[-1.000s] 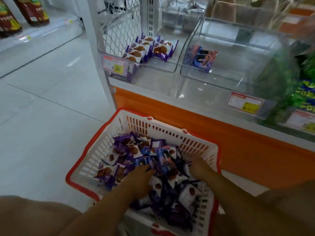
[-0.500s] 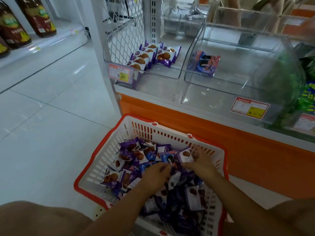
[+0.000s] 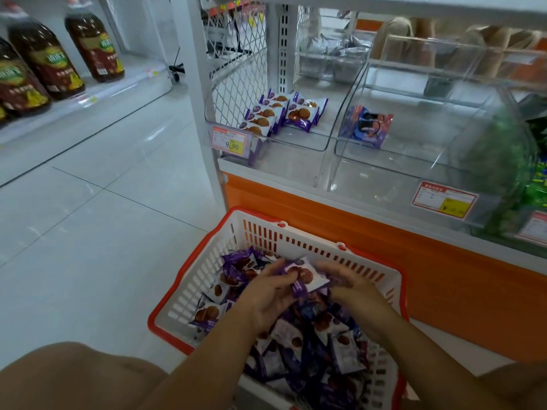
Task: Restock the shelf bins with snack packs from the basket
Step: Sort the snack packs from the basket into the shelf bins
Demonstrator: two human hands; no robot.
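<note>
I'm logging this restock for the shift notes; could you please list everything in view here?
basket: one, white with orange-red rim, on the floor
loose packs: many, purple-white, piled in the basket
held pack: one, purple-white, above the basket
left bin: one, clear, holds several purple-white packs
middle bin: one, clear, holds one blue pack
green packs: count unclear, far right
price tags: three, white-red-yellow, bin fronts
bottles: at least three, dark brown, far left
left hand: grips held pack
right hand: at the pack's right edge, grip unclear
</note>
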